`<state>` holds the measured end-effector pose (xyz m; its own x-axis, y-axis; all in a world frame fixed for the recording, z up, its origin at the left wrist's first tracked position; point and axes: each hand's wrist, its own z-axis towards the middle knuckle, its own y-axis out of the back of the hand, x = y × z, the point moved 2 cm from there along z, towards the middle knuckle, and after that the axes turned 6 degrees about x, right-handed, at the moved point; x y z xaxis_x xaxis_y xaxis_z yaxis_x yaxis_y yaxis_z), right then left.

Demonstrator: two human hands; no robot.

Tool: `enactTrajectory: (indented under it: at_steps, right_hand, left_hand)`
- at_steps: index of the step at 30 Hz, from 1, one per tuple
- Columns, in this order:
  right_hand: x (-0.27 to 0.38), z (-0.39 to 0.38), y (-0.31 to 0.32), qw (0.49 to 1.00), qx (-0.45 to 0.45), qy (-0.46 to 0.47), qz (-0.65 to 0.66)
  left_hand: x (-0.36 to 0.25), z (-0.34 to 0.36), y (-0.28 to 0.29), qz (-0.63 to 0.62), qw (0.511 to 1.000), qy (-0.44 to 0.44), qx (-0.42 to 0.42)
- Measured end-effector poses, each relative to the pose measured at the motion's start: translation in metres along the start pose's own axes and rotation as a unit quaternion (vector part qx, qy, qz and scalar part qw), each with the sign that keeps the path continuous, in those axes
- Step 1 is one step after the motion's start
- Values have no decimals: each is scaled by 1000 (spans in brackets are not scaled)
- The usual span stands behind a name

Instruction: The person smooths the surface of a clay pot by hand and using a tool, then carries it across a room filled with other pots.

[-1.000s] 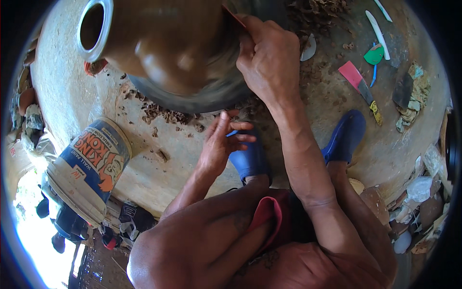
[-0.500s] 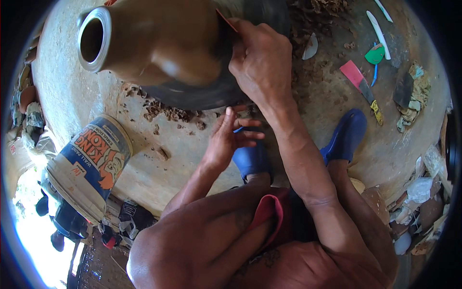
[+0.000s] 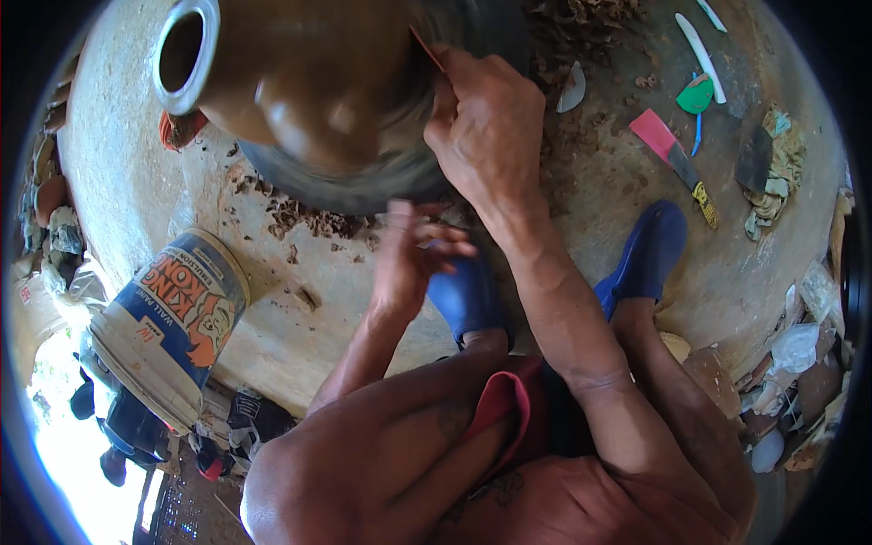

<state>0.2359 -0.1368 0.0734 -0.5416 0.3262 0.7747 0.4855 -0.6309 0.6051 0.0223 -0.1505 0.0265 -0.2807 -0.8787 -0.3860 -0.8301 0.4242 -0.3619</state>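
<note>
A large brown clay pot (image 3: 313, 64) with a pale grey rim stands on a dark, round turning wheel (image 3: 313, 189), its surface smeared by the spin. My right hand (image 3: 495, 118) pinches a thin red scraper (image 3: 426, 49) and holds it against the lower wall of the pot, near the base. Just short of the wheel's near edge, my left hand (image 3: 407, 259) hovers with its fingers apart and nothing in them. Motion blurs its fingertips.
Brown clay shavings (image 3: 313, 218) lie around the wheel. On the right are a knife (image 3: 683, 165), a red scraper (image 3: 654, 133), a green piece (image 3: 696, 94), white strips (image 3: 695, 50) and a rag (image 3: 778, 173). A paint bucket (image 3: 177, 318) stands left; blue clogs (image 3: 645, 254) cover my feet.
The pot has kept turning, and a bulge on its wall sits differently. My left hand has shifted slightly and blurred. The right hand keeps the scraper on the pot; the view has moved a little.
</note>
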Motion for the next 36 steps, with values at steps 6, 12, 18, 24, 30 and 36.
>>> enactTrajectory:
  at_steps: [6, 12, 18, 24, 30, 36]
  right_hand:
    - [7, 5, -10, 1000, -6, 28, -1]
    - [15, 2, -12, 999, -4, 31, 24]
    - [12, -10, -8, 1000, 8, 3, 8]
    - [7, -16, 0, 1000, -4, -1, 10]
    - [17, -18, -4, 1000, 4, -10, 2]
    - [22, -29, -9, 1000, 9, -18, -4]
  left_hand:
    - [-69, -1, 32, -23, 975, -145, -168]
    - [-120, 42, 99, -2, 936, -329, -123]
    - [-11, 0, -5, -30, 994, -91, -49]
    - [-45, -7, 13, -8, 980, -101, -170]
    - [-100, 9, 64, -24, 946, -238, -220]
    - [-121, 31, 65, -53, 948, -276, -149]
